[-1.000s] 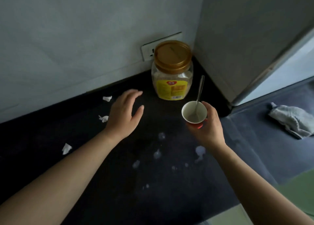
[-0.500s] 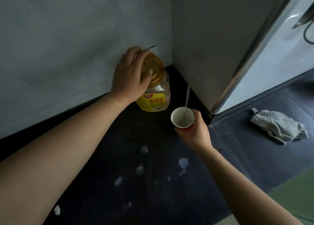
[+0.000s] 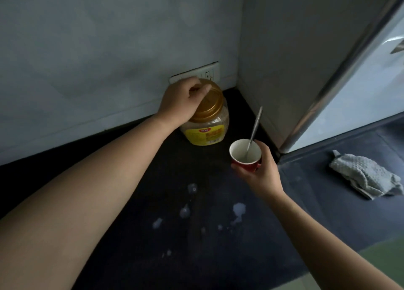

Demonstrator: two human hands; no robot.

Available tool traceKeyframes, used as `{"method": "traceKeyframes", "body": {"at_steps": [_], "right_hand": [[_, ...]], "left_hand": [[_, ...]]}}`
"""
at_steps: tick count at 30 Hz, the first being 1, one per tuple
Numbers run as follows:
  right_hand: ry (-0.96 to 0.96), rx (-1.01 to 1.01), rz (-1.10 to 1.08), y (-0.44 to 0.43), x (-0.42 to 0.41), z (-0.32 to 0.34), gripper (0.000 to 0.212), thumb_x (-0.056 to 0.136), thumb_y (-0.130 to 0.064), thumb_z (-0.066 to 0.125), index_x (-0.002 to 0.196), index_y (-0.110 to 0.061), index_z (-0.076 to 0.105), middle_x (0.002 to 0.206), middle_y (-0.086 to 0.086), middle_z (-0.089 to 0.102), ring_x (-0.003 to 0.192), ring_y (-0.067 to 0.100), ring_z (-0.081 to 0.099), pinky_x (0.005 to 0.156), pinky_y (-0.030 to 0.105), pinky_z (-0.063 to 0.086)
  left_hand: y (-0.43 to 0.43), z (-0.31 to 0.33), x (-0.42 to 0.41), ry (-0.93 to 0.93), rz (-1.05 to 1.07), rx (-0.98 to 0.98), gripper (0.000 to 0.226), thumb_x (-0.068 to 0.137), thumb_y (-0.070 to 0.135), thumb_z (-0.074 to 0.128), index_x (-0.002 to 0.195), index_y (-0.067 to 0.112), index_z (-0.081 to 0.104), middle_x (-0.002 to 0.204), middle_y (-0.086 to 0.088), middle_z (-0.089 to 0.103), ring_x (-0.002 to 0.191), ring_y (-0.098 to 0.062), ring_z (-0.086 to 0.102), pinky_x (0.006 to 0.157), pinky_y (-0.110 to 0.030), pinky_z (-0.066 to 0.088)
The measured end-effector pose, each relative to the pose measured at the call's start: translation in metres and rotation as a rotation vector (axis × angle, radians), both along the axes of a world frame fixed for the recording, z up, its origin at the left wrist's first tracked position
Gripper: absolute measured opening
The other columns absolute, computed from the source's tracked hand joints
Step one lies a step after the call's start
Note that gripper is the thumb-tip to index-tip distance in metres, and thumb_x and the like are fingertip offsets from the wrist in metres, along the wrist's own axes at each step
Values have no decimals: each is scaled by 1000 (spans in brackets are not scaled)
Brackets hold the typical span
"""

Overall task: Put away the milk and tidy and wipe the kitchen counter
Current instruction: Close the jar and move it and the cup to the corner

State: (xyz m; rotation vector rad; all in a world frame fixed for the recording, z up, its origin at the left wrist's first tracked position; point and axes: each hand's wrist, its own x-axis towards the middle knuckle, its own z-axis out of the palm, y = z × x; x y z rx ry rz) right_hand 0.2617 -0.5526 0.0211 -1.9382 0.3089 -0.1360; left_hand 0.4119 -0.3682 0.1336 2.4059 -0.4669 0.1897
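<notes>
L hand [image 3: 183, 101] sits on the gold lid [image 3: 211, 102] of the jar [image 3: 206, 126], fingers [image 3: 197, 88] curled shut over the lid's top and rim. The jar, w/ a yellow label, stands upright on the dark tabletop [image 3: 122, 257] in the back corner, just below a wall socket [image 3: 208, 73]. White spills [image 3: 238, 210] dot the tabletop in front of the jar. To the jar's right, R hand [image 3: 260, 173] grips 1 red cup [image 3: 246, 155] w/ fingers wrapped round its side; a spoon [image 3: 254, 130] leans inside. Far right of the jar, well apart, a grey cloth [image 3: 367, 176] lies crumpled.
</notes>
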Motion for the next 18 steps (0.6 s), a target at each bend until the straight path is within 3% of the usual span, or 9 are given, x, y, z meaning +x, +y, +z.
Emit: {"method": "traceKeyframes", "body": {"at_steps": [2, 4, 8, 13, 18], "right_hand": [[-24, 22, 3, 3, -3, 8, 68, 62, -31, 82, 118, -32, 44, 115, -3, 59, 102, 16, 60, 85, 45, 52], [-49, 28, 8, 7, -7, 18, 68, 61, -34, 82, 116, -38, 43, 115, -6, 59, 101, 14, 61, 85, 43, 53], [-78, 36, 56, 27, -25, 36, 67, 56, -46, 78, 108, -56, 38, 107, -20, 60, 95, 3, 62, 76, 26, 53], [-101, 79, 204, 79, -75, 54, 70, 57, -48, 79, 115, -48, 39, 107, -30, 57, 96, -2, 60, 71, 17, 52], [-137, 94, 421, 137, -144, 67, 75, 63, -37, 81, 125, -42, 39, 114, -33, 53, 105, -3, 57, 76, 15, 51]], "left_hand": [[7, 1, -4, 92, 90, -114, 28, 90, 47, 49, 95, 23, 61, 90, 10, 58, 84, -8, 54, 65, -15, 36], [20, 6, -14, 66, 169, -180, 25, 91, 45, 50, 86, 23, 60, 79, 13, 57, 75, -2, 53, 61, -15, 35], [59, 24, -62, -21, 215, -256, 28, 89, 46, 52, 72, 25, 59, 67, 9, 58, 64, 4, 55, 54, -9, 37], [112, 41, -163, -56, 286, -262, 28, 85, 45, 56, 70, 23, 62, 65, 11, 61, 67, 1, 58, 58, -9, 39], [174, 53, -284, -14, 397, -284, 24, 88, 41, 57, 68, 28, 59, 67, 22, 61, 65, 4, 59, 53, -4, 39]]}}
